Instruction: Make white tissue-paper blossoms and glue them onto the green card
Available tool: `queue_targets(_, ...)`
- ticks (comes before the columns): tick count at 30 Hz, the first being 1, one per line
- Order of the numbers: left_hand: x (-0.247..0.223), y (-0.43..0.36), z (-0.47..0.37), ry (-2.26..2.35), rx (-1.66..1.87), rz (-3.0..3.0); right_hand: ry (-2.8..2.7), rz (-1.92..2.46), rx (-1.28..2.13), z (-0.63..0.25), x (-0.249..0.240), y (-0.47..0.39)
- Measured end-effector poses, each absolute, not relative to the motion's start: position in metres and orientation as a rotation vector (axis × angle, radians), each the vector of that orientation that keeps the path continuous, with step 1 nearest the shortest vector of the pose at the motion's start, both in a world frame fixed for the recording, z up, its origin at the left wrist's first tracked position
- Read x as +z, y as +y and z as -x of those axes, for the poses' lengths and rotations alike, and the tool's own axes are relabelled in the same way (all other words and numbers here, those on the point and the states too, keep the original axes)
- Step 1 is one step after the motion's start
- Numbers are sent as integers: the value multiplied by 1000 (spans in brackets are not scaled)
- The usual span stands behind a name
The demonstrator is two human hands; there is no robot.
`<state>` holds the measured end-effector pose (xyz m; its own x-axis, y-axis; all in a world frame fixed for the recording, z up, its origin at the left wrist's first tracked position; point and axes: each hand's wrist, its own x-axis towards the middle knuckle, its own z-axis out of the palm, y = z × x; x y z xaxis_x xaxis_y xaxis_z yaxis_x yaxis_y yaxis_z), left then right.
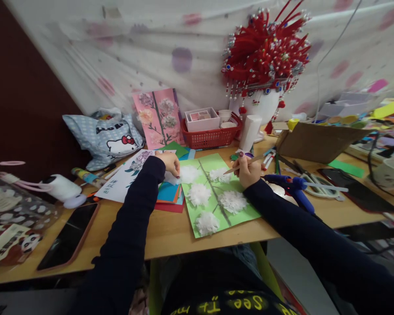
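Note:
On the table lies a light green sheet [197, 223] with dark painted branches and several ruffled white paper flowers [199, 194]. My right hand [249, 170] is closed around a slim wood-coloured pencil [231, 169]. Its tip points down at the upper right paper flower [219, 175]. To the left of the sheet, my left hand [170, 162] has its fingers bent together and pointing down. Just under them is a thin white paper piece [170, 177]; whether it is pinched cannot be made out. Coloured paper sheets [167, 192] are stacked below that hand.
A blue glue gun [293, 186], scissors [318, 186] and a black phone [361, 190] lie right. Another phone [68, 236] is at the left front. Behind stand a red basket [210, 139], a pink flower picture [157, 118] and a red beaded headdress [269, 57].

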<state>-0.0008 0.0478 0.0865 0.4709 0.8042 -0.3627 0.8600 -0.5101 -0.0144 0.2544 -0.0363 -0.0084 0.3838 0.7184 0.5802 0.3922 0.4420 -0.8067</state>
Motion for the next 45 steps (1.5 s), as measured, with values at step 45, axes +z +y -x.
queue_targets(45,72,58,-8,1152,-106,-2546,-1272,1167,301,-253,-7,-39)
